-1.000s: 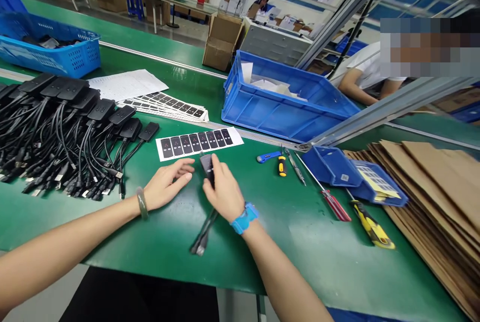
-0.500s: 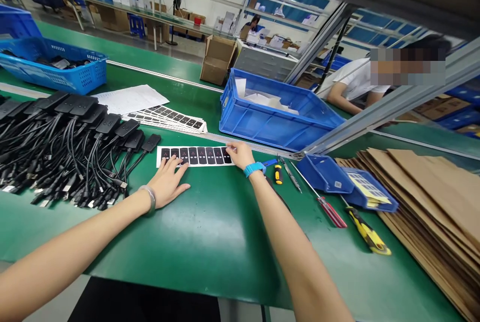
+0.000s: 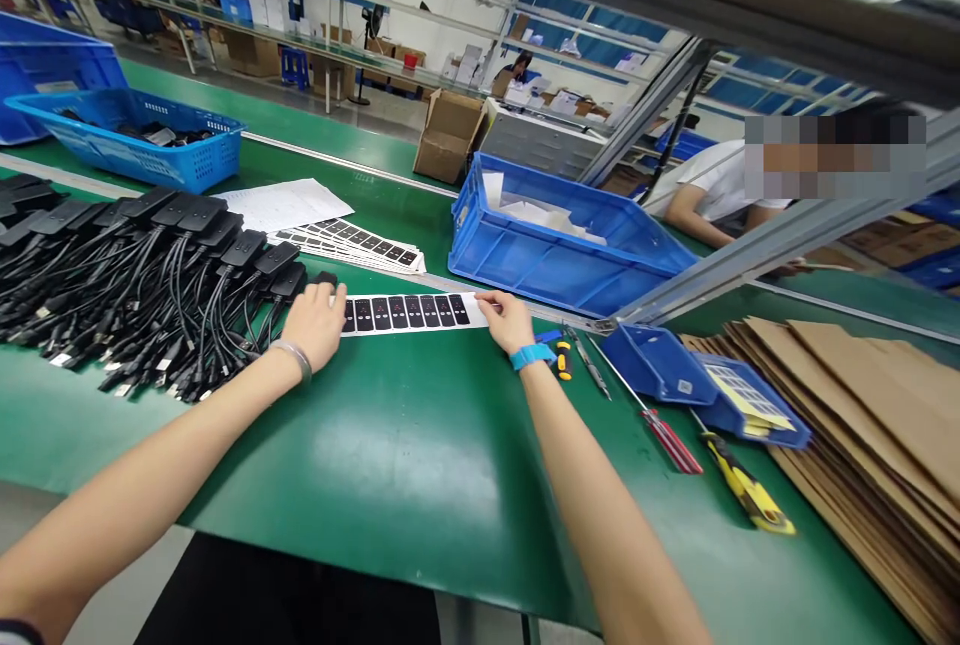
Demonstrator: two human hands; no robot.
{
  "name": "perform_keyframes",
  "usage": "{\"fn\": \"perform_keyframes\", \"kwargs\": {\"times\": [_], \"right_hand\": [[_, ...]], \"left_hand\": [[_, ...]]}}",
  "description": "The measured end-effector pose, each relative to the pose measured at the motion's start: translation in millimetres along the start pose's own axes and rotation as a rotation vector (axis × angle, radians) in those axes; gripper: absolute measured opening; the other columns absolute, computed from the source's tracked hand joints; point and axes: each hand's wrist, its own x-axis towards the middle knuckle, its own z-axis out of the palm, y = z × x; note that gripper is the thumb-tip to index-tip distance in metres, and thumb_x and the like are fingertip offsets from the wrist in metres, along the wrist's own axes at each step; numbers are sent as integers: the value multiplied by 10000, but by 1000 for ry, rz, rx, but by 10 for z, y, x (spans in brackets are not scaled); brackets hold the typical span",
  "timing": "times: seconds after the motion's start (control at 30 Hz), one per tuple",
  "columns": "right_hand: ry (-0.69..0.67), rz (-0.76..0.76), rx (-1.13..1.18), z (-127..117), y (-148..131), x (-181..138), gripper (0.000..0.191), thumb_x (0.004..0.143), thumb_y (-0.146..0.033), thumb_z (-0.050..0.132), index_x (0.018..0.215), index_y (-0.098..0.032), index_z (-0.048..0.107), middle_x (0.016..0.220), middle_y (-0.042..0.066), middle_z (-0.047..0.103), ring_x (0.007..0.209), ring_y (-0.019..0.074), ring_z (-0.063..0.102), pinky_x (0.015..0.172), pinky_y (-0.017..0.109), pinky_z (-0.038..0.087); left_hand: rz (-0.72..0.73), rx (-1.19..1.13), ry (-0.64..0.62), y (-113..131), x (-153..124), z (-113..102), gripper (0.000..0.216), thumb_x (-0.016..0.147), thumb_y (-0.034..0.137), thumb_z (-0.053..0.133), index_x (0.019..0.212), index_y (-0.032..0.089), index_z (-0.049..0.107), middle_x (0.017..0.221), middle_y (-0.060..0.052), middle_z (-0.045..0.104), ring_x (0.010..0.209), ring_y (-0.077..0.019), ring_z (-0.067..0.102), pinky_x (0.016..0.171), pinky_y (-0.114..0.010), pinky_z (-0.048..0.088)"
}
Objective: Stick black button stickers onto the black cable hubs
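Observation:
A white strip of black labels (image 3: pixel 406 312) lies on the green bench in front of me. My right hand (image 3: pixel 510 320), with a blue band at the wrist, pinches the blank right end of the strip. My left hand (image 3: pixel 315 327) is at the strip's left end and covers its edge. Its fingers are bent, and what they hold, if anything, is hidden. Just beyond those fingertips, part of a small black device (image 3: pixel 324 278) shows. To the left lies a heap of black boxes with USB cables (image 3: pixel 180 255).
Behind the strip are more label sheets (image 3: pixel 367 243) and white paper (image 3: pixel 289 205). Blue bins (image 3: pixel 570 270) and a blue basket (image 3: pixel 172 160) stand farther back. Screwdrivers (image 3: pixel 671 440), a yellow cutter (image 3: pixel 746 485) and stacked cardboard (image 3: pixel 862 405) lie right. A co-worker (image 3: pixel 697 190) sits opposite.
My left hand has slid left from lying spread on the labels to the strip's left end. My right hand has shifted slightly right along its end. The camera view has turned a little.

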Motion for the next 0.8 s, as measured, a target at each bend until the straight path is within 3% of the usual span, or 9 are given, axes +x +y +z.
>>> {"fn": "perform_keyframes", "kwargs": {"times": [0.13,0.23,0.33,0.47,0.57,0.63,0.73,0.8], "right_hand": [[-25,28,-1,174,-6,130,253,761,-185,599,962,-149,749,842,74,649,750,186,579,816,332,464],[-18,47,37,268,29,182,186,728,-169,642,872,-149,758,814,63,627,771,179,560,849,320,437],[29,84,113,300,93,185,64,701,-190,672,716,-149,719,764,45,619,743,167,538,806,309,437],[186,171,265,190,164,168,193,739,-333,638,741,-140,654,700,26,596,693,156,523,675,286,453],[339,229,395,37,105,104,295,791,-431,532,849,-149,600,713,15,560,690,152,521,580,256,442],[409,243,471,-44,-27,-16,313,800,-465,494,884,-171,562,749,9,543,695,144,529,554,240,444],[416,214,609,-79,-340,-324,309,778,-501,546,845,-200,545,771,-2,542,692,130,547,542,225,456],[370,186,756,-41,-554,-557,306,747,-495,624,817,-206,555,757,-9,542,681,125,543,525,215,450]], "left_hand": [[53,34,-18,-44,0,0,417,921,245,446,1320,162,535,1223,-199,514,1099,-328,498,957,-496,431],[172,38,-77,74,-49,59,369,933,195,431,1261,226,596,1174,-136,561,1050,-259,541,943,-397,467],[230,51,-126,190,-95,121,420,912,99,389,1251,206,614,1164,-138,590,1047,-259,558,911,-379,495],[215,60,-146,226,-93,139,490,860,44,403,1274,218,600,1184,-131,598,1060,-259,561,898,-368,506],[129,72,-128,156,-23,71,518,850,60,419,1310,249,561,1181,-116,589,1067,-245,554,876,-338,507],[11,101,-93,64,46,4,497,867,100,409,1342,194,522,1154,-161,574,1064,-279,542,847,-372,507],[-166,161,-54,-83,136,-71,432,895,195,412,1279,37,534,1097,-256,545,1055,-358,518,805,-442,489],[-228,184,-54,-138,164,-87,400,898,246,438,1199,25,581,1075,-266,547,1056,-377,515,789,-440,478]]}}
